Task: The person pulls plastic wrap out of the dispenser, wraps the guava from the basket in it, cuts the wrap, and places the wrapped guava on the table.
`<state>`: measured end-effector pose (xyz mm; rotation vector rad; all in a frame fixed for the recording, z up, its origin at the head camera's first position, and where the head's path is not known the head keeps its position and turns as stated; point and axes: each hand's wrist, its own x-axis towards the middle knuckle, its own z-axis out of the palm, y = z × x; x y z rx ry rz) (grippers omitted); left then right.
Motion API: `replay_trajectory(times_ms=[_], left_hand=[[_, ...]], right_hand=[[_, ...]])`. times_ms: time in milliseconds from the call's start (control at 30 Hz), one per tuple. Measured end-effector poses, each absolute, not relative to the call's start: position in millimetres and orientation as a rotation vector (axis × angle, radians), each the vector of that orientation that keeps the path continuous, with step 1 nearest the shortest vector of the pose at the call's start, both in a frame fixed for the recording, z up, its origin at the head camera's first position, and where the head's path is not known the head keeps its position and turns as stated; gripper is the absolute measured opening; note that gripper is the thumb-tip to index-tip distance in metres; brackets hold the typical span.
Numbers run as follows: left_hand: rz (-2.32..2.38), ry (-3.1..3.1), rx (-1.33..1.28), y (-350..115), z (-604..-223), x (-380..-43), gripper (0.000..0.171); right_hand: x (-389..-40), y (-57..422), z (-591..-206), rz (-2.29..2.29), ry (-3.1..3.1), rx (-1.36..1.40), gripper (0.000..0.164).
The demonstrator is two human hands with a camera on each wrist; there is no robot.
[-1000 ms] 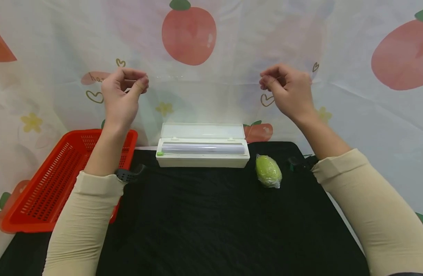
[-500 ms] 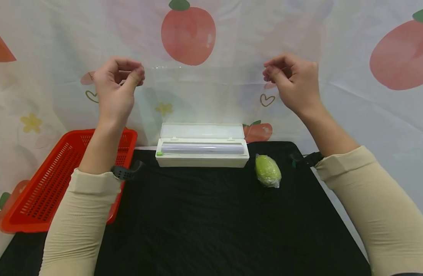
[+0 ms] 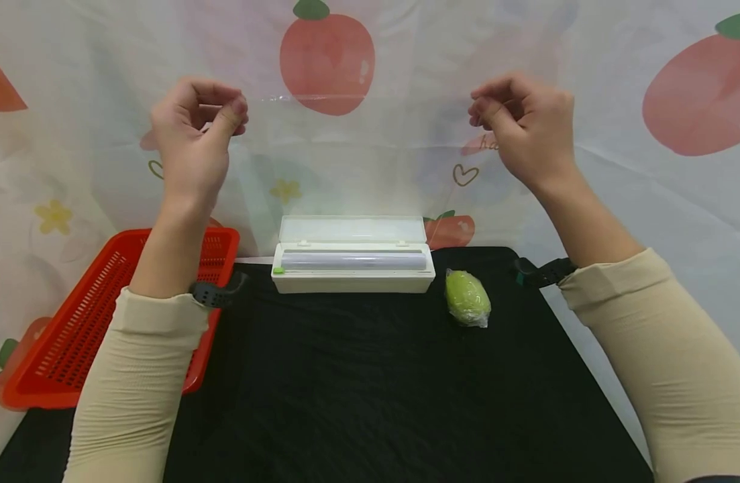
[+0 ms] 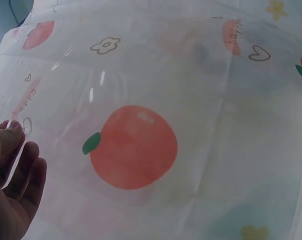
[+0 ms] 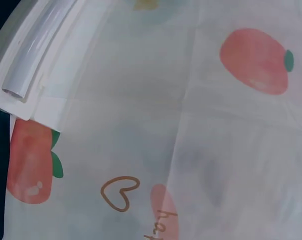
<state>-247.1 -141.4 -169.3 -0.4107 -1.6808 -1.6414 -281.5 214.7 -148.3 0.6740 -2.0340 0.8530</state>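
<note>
Both hands are raised above the back of the table, well apart. The left hand (image 3: pixel 191 144) pinches one corner of a clear sheet of cling film (image 3: pixel 282 98) between thumb and fingers. At the other corner, the right hand (image 3: pixel 526 131) pinches it the same way. The film is stretched between them, nearly invisible except for its shiny top edge. Below it stands a white cling film box (image 3: pixel 353 285), lid up, with the roll (image 3: pixel 354 260) inside. In the left wrist view the left hand (image 4: pixel 18 175) shows at the lower left; the right hand is outside the right wrist view.
A red perforated basket (image 3: pixel 19 389) stands at the left, partly behind the left forearm. Right of the box lies a yellow-green rounded item (image 3: pixel 468 298) wrapped in clear film. Black cloth (image 3: pixel 370 389) covers the table; a fruit-print curtain (image 3: pixel 406 168) hangs behind.
Both hands have risen and moved slightly farther apart, drawing the film's top edge upward. The box, basket and wrapped item have stayed in place.
</note>
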Motion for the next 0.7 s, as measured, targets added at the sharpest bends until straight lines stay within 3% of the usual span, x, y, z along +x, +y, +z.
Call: replay_trajectory(times_ms=[700], left_hand=[[-1.481, -1.663, -0.438, -148, -152, -238, 0.009]], right_hand=[[-281, 221, -126, 0.810, -1.897, 0.813, 0.018]])
